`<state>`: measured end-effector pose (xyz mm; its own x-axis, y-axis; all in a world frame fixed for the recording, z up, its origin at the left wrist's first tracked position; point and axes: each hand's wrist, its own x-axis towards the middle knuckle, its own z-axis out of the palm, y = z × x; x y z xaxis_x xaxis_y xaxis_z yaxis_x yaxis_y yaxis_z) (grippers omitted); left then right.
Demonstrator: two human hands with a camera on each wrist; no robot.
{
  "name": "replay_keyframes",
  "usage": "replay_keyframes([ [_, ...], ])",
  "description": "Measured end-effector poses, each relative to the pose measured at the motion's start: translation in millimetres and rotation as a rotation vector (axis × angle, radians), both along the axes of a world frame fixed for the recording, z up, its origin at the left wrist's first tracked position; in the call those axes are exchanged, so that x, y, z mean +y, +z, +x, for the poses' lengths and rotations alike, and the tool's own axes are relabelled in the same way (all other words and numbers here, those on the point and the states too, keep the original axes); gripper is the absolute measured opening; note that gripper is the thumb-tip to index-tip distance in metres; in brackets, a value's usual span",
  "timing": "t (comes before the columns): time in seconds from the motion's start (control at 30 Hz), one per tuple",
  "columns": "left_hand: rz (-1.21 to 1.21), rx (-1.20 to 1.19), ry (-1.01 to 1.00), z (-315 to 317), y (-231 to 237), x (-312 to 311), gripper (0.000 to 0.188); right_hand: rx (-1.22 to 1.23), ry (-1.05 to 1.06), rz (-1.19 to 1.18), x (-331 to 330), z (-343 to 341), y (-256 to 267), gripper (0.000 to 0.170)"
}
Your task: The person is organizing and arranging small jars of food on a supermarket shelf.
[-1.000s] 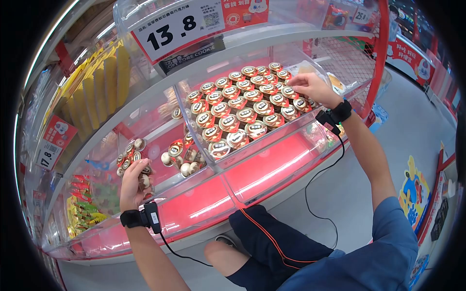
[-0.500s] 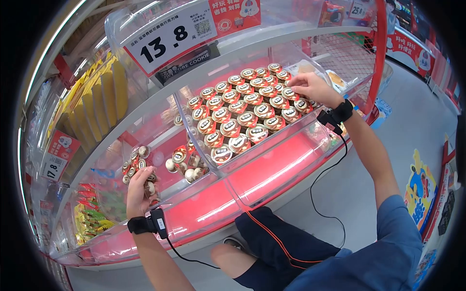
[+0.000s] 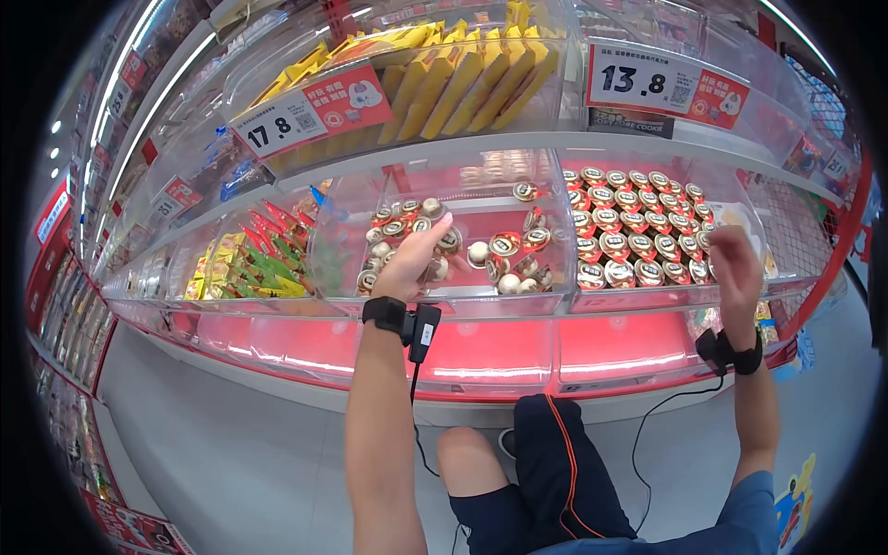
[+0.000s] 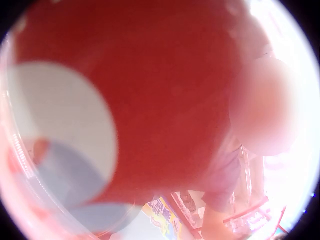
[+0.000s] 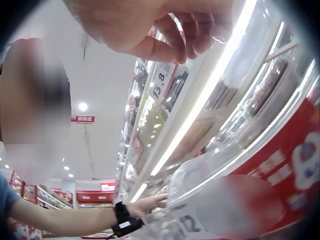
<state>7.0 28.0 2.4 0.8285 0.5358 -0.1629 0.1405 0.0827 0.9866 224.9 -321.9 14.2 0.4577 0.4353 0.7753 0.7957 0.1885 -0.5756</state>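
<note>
In the head view my left hand reaches into a clear bin of loose snack cups with round gold-and-dark lids and white bases. Its thumb points up beside a cup; the other fingers are hidden, and I cannot tell whether they hold one. A large blurred red surface fills most of the left wrist view. My right hand is raised at the right end of neat rows of lidded cups. Its fingers hang loosely bent with nothing between them, as the right wrist view also shows.
Yellow packets fill a clear bin on the shelf above, behind a price sign. Red and green packets lie left of the loose cups. A red-edged mesh panel closes the right side.
The head view has swung left, bringing the loose cups to the middle. My right hand has lifted off the cup rows towards me. My left hand stays among the loose cups.
</note>
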Motion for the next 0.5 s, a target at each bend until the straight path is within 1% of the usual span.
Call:
replay_keyframes([
  [0.07, -0.002, -0.033, -0.071, -1.1, 3.4, -1.3, 0.043, 0.26, 0.374, -0.182, 31.6, -47.0, 12.0, 0.029],
  [0.1, 0.049, -0.08, -0.084, 0.1, 2.2, -2.4, 0.042, 0.39, 0.561, -0.28, 49.5, -65.4, 21.1, 0.034],
  [0.17, 0.053, -0.043, -0.058, 0.8, 2.6, -1.8, 0.041, 0.456, 0.761, -0.411, 94.1, -86.5, 29.0, 0.042],
  [0.23, 0.077, -0.073, -0.037, -2.7, 8.0, -10.4, 0.041, 0.272, 0.669, -0.579, 151.8, -92.5, 25.0, 0.052],
  [0.27, 0.055, -0.133, -0.029, -0.3, 1.0, -5.4, 0.04, -0.036, 0.521, -0.448, 193.2, -86.8, 6.6, 0.053],
  [0.3, 0.072, -0.139, 0.065, 2.9, -8.7, 2.7, 0.043, -0.328, 0.354, -0.312, 225.0, -85.2, -0.8, 0.054],
  [0.37, 0.11, -0.115, -0.064, -4.2, 2.4, -3.0, 0.047, 0.031, 0.417, -0.867, 233.6, -105.2, 51.3, 0.044],
  [0.4, 0.081, -0.115, -0.018, -2.7, 0.0, -0.9, 0.049, -0.179, 0.427, -0.858, 258.2, -97.0, 37.7, 0.026],
  [0.43, 0.048, -0.116, 0.026, 0.0, -7.7, 4.7, 0.051, -0.233, 0.399, -0.81, 272.1, -92.3, 30.1, 0.025],
  [0.47, 0.06, -0.144, 0.001, 1.6, -14.9, 13.6, 0.058, -0.288, 0.367, -0.77, 281.2, -88.7, 22.7, 0.024],
  [0.5, 0.038, -0.161, 0.001, 0.7, -10.3, 13.3, 0.06, -0.34, 0.333, -0.737, 280.3, -88.3, 22.2, 0.023],
])
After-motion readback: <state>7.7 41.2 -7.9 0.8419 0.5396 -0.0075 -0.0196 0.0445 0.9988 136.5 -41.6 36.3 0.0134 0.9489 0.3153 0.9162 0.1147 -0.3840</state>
